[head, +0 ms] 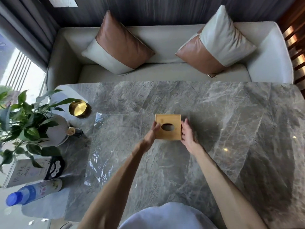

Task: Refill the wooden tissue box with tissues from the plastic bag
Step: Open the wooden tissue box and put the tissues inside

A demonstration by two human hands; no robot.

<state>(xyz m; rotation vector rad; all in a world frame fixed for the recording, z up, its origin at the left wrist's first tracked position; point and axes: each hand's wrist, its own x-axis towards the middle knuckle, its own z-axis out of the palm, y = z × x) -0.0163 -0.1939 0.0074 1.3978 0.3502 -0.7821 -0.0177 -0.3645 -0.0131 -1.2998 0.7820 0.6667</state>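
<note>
The wooden tissue box stands on the grey marble table, its oval slot facing up and dark inside. My left hand presses against the box's left side, with the thumb on its top edge. My right hand lies flat against the box's right side, fingers extended. A clear plastic bag is spread flat on the table to the left of the box; it looks empty. No tissues are visible.
At the table's left edge stand a leafy plant in a white pot, a gold round dish, a small dark bottle, a card stand and a lying blue-capped bottle. A white sofa with two cushions runs behind the table.
</note>
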